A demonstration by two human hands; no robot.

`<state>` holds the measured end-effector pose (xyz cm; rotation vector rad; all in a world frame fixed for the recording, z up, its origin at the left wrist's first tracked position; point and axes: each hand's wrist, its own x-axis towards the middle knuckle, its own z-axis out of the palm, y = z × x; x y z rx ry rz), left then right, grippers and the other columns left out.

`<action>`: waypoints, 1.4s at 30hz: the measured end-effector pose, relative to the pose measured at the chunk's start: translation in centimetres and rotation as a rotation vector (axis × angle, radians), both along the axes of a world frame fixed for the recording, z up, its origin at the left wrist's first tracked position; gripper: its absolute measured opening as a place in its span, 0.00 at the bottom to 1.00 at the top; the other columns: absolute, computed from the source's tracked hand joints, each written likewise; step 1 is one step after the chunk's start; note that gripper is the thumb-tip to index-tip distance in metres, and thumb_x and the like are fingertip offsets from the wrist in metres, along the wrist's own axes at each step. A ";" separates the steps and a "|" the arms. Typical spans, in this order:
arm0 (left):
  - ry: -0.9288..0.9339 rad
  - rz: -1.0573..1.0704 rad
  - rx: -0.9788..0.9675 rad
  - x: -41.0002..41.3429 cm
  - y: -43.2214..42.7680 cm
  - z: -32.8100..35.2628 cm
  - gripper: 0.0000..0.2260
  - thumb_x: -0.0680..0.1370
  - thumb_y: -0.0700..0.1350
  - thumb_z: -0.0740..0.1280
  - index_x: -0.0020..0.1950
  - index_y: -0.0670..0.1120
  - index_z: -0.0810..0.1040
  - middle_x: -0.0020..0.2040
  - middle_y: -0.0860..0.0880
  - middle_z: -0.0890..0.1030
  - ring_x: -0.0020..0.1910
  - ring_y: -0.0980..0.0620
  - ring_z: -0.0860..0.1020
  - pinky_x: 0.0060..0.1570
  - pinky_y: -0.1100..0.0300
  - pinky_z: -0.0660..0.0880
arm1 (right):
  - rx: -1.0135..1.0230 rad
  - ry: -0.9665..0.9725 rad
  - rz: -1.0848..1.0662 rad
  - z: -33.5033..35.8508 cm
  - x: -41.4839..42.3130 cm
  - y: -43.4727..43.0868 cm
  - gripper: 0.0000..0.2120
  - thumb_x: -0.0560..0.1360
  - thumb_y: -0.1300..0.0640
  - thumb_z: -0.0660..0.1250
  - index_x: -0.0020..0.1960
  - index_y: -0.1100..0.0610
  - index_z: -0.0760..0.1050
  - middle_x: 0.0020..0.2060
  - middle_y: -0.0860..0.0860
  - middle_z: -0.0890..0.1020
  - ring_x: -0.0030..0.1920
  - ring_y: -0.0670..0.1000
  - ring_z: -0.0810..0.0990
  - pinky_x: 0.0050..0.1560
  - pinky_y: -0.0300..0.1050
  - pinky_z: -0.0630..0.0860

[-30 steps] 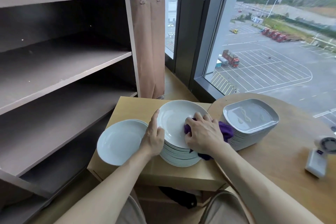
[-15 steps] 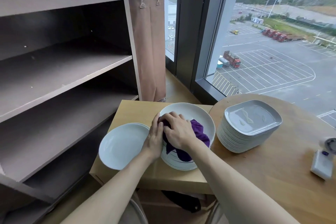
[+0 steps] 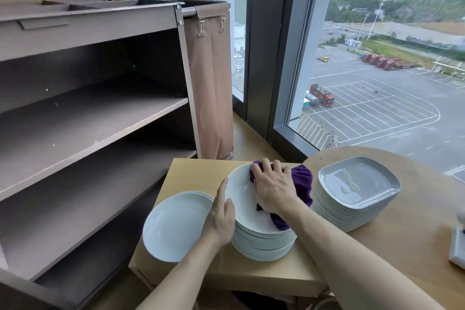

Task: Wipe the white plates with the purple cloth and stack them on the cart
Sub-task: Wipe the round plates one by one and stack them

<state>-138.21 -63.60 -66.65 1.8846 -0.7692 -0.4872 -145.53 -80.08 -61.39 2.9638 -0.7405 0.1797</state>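
A tall stack of white round plates (image 3: 261, 241) stands on a small wooden table (image 3: 191, 173). My right hand (image 3: 273, 189) presses the purple cloth (image 3: 302, 184) flat onto the far side of the top plate (image 3: 239, 189). My left hand (image 3: 220, 216) grips the left rim of that top plate, thumb on top. To the left on the same table lie a few more white plates (image 3: 176, 225). The brown cart (image 3: 95, 118) stands at the left with bare shelves.
A stack of grey square plates (image 3: 357, 189) sits on the round wooden table (image 3: 415, 241) at the right. A small white device (image 3: 456, 246) lies at that table's right edge. A brown fabric bag (image 3: 211, 83) hangs on the cart's side. Windows are behind.
My right hand has swept the cloth from the plate's right side over its left part to its far edge. The left hand stays on the rim. The view has tilted up.
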 end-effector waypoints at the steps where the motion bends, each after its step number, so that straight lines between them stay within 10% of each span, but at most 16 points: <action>1: -0.005 0.000 0.003 0.0 -0.1 0.0 0.24 0.87 0.48 0.49 0.81 0.64 0.50 0.81 0.60 0.57 0.77 0.59 0.59 0.70 0.65 0.59 | -0.040 0.054 -0.004 0.2 -0.6 -0.6 0.21 0.80 0.47 0.58 0.70 0.52 0.63 0.69 0.56 0.69 0.63 0.62 0.69 0.61 0.62 0.67; 7: -0.027 0.014 0.016 -0.1 -0.3 -0.2 0.23 0.86 0.49 0.48 0.82 0.62 0.50 0.81 0.60 0.57 0.78 0.59 0.57 0.65 0.73 0.56 | -0.093 0.222 0.006 1.1 -4.8 -1.6 0.18 0.82 0.46 0.53 0.69 0.51 0.67 0.68 0.54 0.70 0.65 0.61 0.69 0.62 0.61 0.65; 17: -0.001 0.021 0.005 -0.2 -0.5 -0.1 0.22 0.87 0.52 0.48 0.81 0.62 0.49 0.82 0.58 0.57 0.79 0.56 0.58 0.68 0.64 0.58 | 0.409 0.142 0.101 3.7 -7.7 2.7 0.14 0.75 0.40 0.49 0.49 0.44 0.69 0.48 0.44 0.71 0.52 0.52 0.69 0.53 0.53 0.65; 25: 0.170 -0.046 -0.063 0.0 -0.4 1.0 0.27 0.80 0.65 0.45 0.79 0.65 0.49 0.81 0.56 0.57 0.77 0.58 0.57 0.75 0.59 0.56 | 0.700 -0.071 0.155 2.0 -2.9 5.1 0.14 0.85 0.51 0.54 0.63 0.49 0.75 0.57 0.49 0.76 0.58 0.54 0.72 0.62 0.56 0.70; 33: 0.151 -0.057 -0.101 0.3 -0.1 0.3 0.27 0.82 0.64 0.48 0.81 0.63 0.51 0.81 0.57 0.59 0.78 0.59 0.59 0.77 0.57 0.59 | 0.347 -0.170 0.174 -0.1 -0.3 4.8 0.15 0.85 0.47 0.50 0.65 0.48 0.71 0.58 0.47 0.74 0.53 0.53 0.73 0.53 0.55 0.72; 38: 0.103 -0.070 -0.093 0.3 0.0 0.4 0.23 0.86 0.52 0.53 0.78 0.69 0.50 0.77 0.64 0.61 0.74 0.67 0.60 0.68 0.75 0.58 | 0.185 -0.149 0.151 -0.5 1.0 3.5 0.20 0.83 0.43 0.45 0.67 0.47 0.67 0.59 0.50 0.74 0.53 0.56 0.73 0.51 0.56 0.71; 42: 0.091 -0.040 -0.024 0.3 0.0 0.4 0.25 0.86 0.47 0.52 0.79 0.68 0.50 0.77 0.62 0.59 0.72 0.66 0.59 0.61 0.77 0.57 | 0.019 -0.074 0.061 -0.3 1.5 1.8 0.18 0.81 0.45 0.57 0.68 0.50 0.67 0.61 0.54 0.74 0.56 0.60 0.74 0.52 0.58 0.72</action>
